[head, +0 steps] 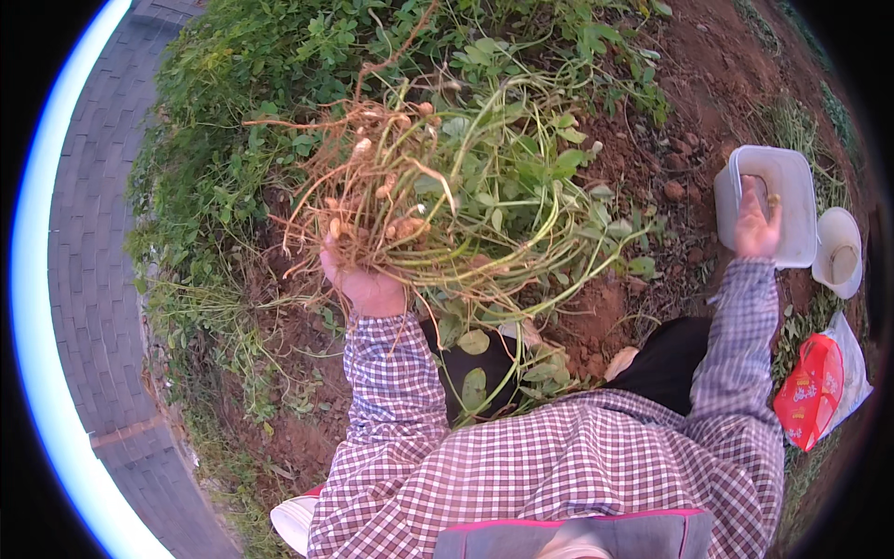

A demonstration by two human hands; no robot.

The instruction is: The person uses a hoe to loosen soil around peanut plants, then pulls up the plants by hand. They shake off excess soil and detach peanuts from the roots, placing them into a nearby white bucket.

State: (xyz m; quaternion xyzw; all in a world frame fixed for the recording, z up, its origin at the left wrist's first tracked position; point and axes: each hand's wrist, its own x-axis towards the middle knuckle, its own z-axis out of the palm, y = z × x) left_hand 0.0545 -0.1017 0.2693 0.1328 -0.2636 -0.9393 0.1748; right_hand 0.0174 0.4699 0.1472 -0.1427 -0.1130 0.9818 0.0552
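My left hand (pixel 363 283) is closed round a bundle of uprooted peanut plants (pixel 447 244), whose thin roots and pale pods (pixel 408 227) point up and to the left. Their green stems and leaves spread to the right over my legs. Over the translucent plastic tub (pixel 800 209) at the right is my right hand (pixel 758 222), fingers spread. A small brownish thing, perhaps a pod, shows beside its fingertips; whether it touches the hand is unclear.
A smaller whitish container (pixel 846 262) stands beside the tub, with a red bag (pixel 804 398) and a clear plastic bag (pixel 849 381) below. Leafy plants (pixel 230 126) grow at the upper left, beside grey paving (pixel 98 244). Reddish soil with clods (pixel 674 190) lies between the plants and the tub.
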